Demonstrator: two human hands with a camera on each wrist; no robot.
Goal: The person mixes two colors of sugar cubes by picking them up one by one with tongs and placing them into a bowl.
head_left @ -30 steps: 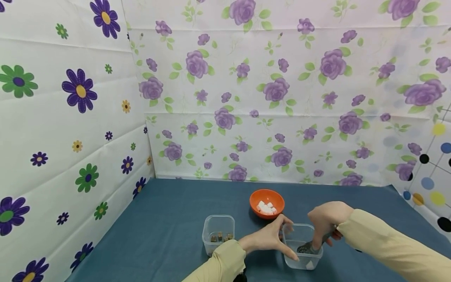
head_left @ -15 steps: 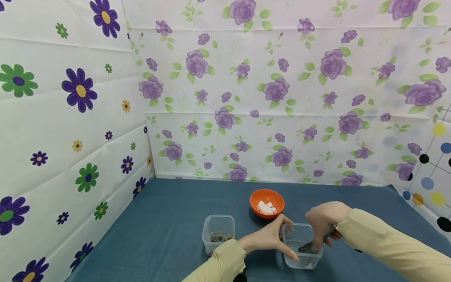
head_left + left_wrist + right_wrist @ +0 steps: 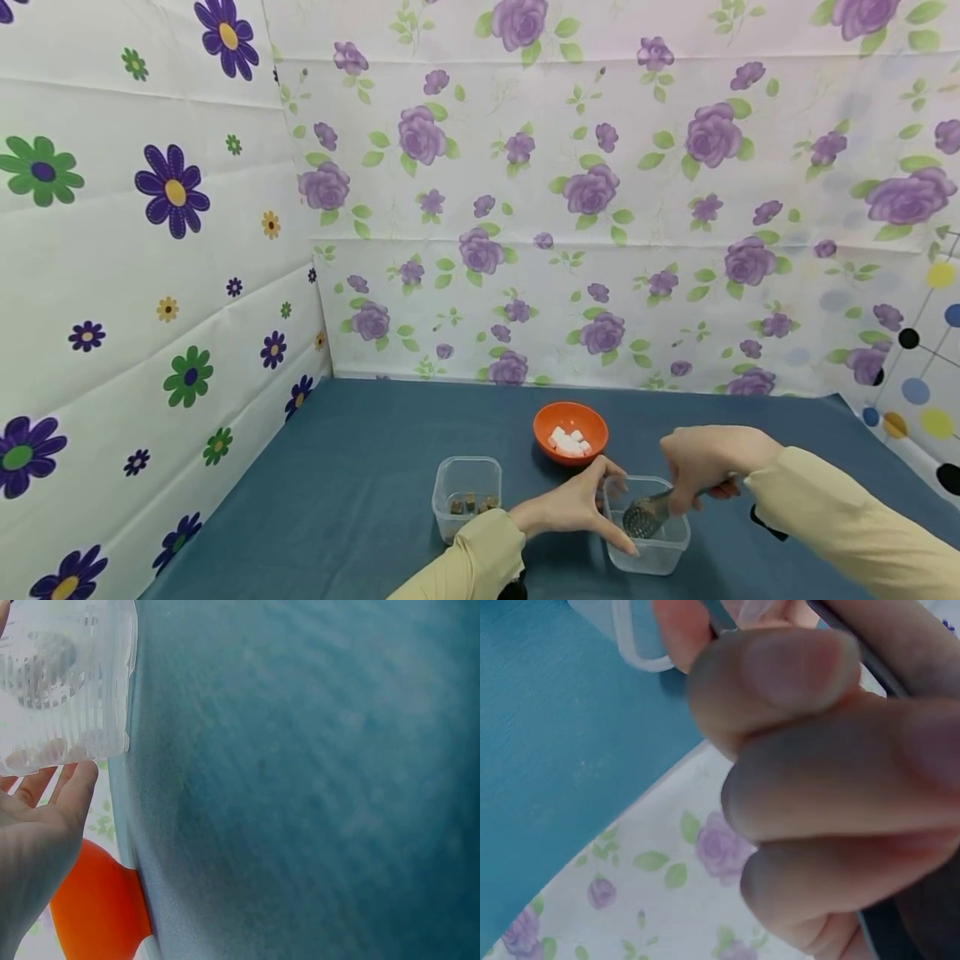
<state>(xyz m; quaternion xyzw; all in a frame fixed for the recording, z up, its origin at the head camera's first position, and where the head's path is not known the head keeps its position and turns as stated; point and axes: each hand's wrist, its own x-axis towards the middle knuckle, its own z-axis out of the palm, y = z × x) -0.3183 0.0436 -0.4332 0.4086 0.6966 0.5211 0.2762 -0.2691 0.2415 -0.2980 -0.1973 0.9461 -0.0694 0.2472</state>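
Note:
My left hand spans the left side of a clear plastic container, thumb at the near wall and fingers at the far one. In the left wrist view, fingertips touch the wall of this ribbed container. My right hand grips a grey utensil whose rounded, perforated head is tilted inside the container. Through the ribbed wall the head appears as a blurred dark patch. Curled fingers of the right hand fill much of the right wrist view and hide most of the handle.
Behind the left hand stands an orange bowl with white marshmallow-like pieces. A second clear container, holding several small brown cubes, is left of it. Floral sheets hang behind the blue tabletop.
My right hand has shifted slightly right, and the utensil's perforated head has turned to show more of its holes. A pale piece low in the container no longer shows. The left hand keeps its place.

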